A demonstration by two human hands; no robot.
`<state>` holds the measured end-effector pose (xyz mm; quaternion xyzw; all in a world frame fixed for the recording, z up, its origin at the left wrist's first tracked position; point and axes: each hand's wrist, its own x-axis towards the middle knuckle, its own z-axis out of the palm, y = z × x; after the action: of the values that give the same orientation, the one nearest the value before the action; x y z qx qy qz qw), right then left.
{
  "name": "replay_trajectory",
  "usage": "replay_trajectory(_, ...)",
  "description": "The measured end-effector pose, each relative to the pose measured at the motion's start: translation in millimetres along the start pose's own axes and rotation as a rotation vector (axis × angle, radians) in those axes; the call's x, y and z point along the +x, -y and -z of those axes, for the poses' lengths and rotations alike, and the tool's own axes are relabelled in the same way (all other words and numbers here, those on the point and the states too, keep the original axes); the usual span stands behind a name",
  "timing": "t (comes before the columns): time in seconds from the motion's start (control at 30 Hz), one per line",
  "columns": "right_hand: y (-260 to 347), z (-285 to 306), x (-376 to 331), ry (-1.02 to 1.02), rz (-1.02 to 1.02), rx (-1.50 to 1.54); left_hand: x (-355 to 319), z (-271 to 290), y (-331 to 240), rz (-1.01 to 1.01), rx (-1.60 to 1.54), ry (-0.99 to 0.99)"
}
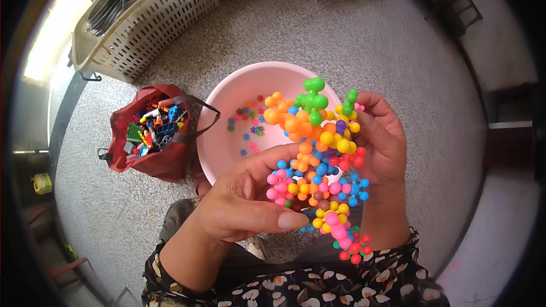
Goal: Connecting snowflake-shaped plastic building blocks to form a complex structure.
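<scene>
Both hands, left hand and right hand, clamped on knobbed toy cluster above pink bowl; firm, even support advised.

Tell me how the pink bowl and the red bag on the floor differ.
The pink bowl is round and rigid, while the red bag is soft and slumped, with a dark strap. The bowl holds only a few small scattered pieces; the bag is stuffed with building bricks. The bowl is partly hidden behind the cluster of knobbly toy pieces held in both hands; the bag is in full view. Both sit open on the speckled floor, holding colourful plastic toys.
</scene>
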<state>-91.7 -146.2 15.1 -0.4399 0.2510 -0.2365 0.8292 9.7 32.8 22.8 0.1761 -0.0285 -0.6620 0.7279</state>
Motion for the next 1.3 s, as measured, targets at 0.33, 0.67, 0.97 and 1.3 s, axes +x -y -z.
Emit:
replay_trajectory(0.33, 14.0, 5.3, -11.4, 0.001, 0.025, 0.181, 20.9, -16.6, -1.4, 0.109, -0.061, 0.165)
replay_trajectory(0.67, 7.8, 6.8, -16.8, 0.164, -0.008, 0.32, 18.2, -12.7, 15.0, -0.07, 0.241, -0.015)
replay_trajectory(0.97, 1.1, 12.7, -14.2, 0.184, -0.246, 0.446, 21.0, -7.8, 16.3, -0.065, 0.309, 0.069)
replay_trajectory(1.3, -11.0, 13.2, -6.9, 0.383, -0.054, 0.309, 16.4, -15.5, 23.8, -0.15, 0.338, 0.014)
